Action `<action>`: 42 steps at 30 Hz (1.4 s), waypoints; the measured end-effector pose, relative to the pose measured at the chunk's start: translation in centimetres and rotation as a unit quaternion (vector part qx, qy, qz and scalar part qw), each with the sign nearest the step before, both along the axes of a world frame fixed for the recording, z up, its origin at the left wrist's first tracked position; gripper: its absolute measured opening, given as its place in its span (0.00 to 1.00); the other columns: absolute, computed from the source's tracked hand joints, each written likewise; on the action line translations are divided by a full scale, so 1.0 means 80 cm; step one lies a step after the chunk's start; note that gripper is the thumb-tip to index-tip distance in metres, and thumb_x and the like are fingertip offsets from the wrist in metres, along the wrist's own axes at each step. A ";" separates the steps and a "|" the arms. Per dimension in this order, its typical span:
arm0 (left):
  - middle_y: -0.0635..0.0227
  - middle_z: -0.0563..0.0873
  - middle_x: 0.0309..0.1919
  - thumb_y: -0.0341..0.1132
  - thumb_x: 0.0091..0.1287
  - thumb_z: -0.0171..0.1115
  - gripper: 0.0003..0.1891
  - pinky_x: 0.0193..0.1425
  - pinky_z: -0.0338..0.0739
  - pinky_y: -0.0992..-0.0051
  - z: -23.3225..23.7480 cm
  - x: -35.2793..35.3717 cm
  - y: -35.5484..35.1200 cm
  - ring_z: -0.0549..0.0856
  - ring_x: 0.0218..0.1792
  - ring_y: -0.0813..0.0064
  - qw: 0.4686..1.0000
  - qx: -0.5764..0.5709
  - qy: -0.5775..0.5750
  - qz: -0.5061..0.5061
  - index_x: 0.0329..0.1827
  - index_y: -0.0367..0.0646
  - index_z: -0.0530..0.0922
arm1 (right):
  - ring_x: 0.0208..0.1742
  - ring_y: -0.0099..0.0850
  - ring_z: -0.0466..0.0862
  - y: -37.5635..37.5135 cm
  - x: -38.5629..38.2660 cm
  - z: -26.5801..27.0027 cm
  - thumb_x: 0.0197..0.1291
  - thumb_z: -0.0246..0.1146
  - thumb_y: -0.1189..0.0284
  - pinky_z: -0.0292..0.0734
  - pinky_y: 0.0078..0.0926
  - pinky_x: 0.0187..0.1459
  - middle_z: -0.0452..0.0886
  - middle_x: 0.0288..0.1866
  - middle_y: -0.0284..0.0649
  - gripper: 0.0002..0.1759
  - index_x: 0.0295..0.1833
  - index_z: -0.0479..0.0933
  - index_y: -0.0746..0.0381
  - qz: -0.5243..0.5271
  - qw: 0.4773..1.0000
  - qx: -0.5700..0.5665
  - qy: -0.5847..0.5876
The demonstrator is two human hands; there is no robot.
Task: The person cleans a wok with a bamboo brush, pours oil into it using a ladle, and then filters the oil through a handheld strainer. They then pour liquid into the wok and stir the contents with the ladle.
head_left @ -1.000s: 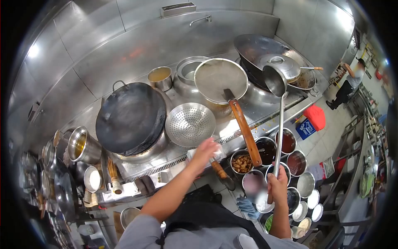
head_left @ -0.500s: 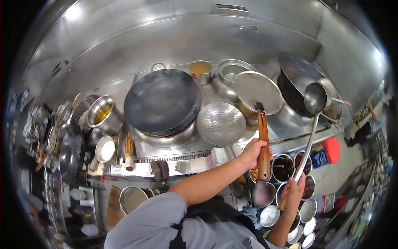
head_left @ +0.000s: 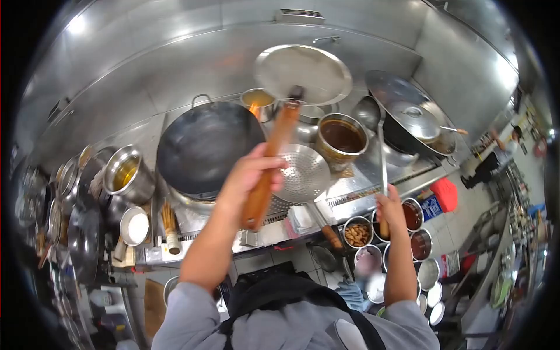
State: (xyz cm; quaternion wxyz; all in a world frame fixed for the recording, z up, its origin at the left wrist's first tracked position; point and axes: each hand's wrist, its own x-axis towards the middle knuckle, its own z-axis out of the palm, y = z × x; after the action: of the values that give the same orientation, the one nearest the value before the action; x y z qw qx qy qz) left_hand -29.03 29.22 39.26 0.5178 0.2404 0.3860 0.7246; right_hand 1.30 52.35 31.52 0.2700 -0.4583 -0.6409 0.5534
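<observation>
Held up over the stove by its wooden handle, a round flat strainer (head_left: 303, 73) is in my left hand (head_left: 251, 172). My right hand (head_left: 389, 210) grips the long handle of a metal ladle (head_left: 367, 114), whose bowl is beside the covered wok at the right. A black wok (head_left: 207, 149) sits on the burner left of my left hand, with a small flame at its right edge. Below the raised strainer rests a perforated skimmer (head_left: 303, 174), its handle toward me. A pot of brown liquid (head_left: 342, 137) stands between the skimmer and the ladle.
Behind the wok is a pot of yellowish liquid (head_left: 257, 98). A container of oil (head_left: 125, 173) and a bamboo brush (head_left: 170, 227) are at the left. Several sauce and ingredient bowls stand at the lower right, near a red bag (head_left: 445, 194). Another person (head_left: 496, 160) is at the far right.
The strainer has moved left and up with my left hand, uncovering the pot of brown liquid. My right hand and the ladle have moved up and left. Flame now shows by the wok.
</observation>
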 end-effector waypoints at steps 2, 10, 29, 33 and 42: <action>0.60 0.80 0.35 0.27 0.62 0.62 0.26 0.23 0.73 0.75 0.010 -0.019 -0.045 0.77 0.24 0.77 0.999 0.007 -0.012 0.030 0.63 0.43 0.65 | 0.14 0.23 0.70 0.010 -0.022 -0.017 0.61 0.58 0.74 0.66 0.24 0.12 0.70 0.21 0.33 0.26 0.65 0.63 0.57 0.014 0.998 0.030 -0.057; 0.61 0.79 0.31 0.26 0.60 0.59 0.23 0.21 0.70 0.76 -0.001 -0.048 -0.199 0.75 0.21 0.76 0.973 -0.079 0.027 0.217 0.60 0.43 0.67 | 0.16 0.22 0.71 0.007 -0.097 0.014 0.64 0.56 0.73 0.68 0.21 0.15 0.71 0.20 0.31 0.11 0.49 0.67 0.67 0.043 0.921 -0.335 0.196; 0.63 0.80 0.28 0.26 0.58 0.63 0.24 0.15 0.73 0.76 -0.097 -0.024 -0.310 0.77 0.16 0.75 0.928 -0.177 0.016 0.327 0.57 0.42 0.66 | 0.17 0.19 0.70 -0.029 -0.140 0.099 0.66 0.53 0.73 0.67 0.16 0.19 0.69 0.19 0.28 0.08 0.38 0.68 0.69 0.050 0.728 -0.511 0.455; 0.62 0.80 0.28 0.27 0.59 0.63 0.25 0.16 0.74 0.75 -0.103 -0.029 -0.302 0.77 0.17 0.75 0.937 -0.187 0.040 0.293 0.59 0.42 0.65 | 0.20 0.19 0.71 -0.069 -0.164 0.130 0.68 0.52 0.71 0.67 0.18 0.19 0.72 0.23 0.29 0.12 0.44 0.72 0.71 0.134 0.730 -0.502 0.444; 0.64 0.82 0.30 0.28 0.61 0.64 0.22 0.19 0.75 0.75 -0.085 -0.027 -0.247 0.78 0.19 0.76 0.960 -0.158 0.013 0.230 0.56 0.41 0.66 | 0.20 0.18 0.71 -0.176 -0.272 0.138 0.67 0.53 0.74 0.68 0.17 0.20 0.71 0.25 0.30 0.13 0.52 0.71 0.72 0.290 0.585 -0.610 0.448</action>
State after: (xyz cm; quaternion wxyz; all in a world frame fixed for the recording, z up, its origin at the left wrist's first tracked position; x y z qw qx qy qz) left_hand -31.15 9.46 32.49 0.3636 0.0697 0.5473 0.7506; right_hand -20.43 38.25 42.54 0.0054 0.0011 -0.0495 0.9988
